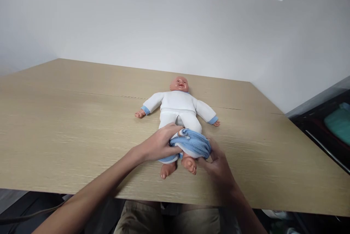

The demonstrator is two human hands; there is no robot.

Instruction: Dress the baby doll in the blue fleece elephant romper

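Observation:
A baby doll (179,108) in a white suit with blue cuffs lies on its back on the wooden table (68,124), head away from me. A bunched blue garment (193,144) sits around its lower legs, above the bare feet. My left hand (160,144) is closed on the left side of the blue garment. Gripping its right side, fingers curled into the cloth, is my right hand (217,162).
White partition walls (164,26) rise behind and to the right of the table. A dark shelf with a teal object (339,121) stands at the far right. My knees show under the table's front edge.

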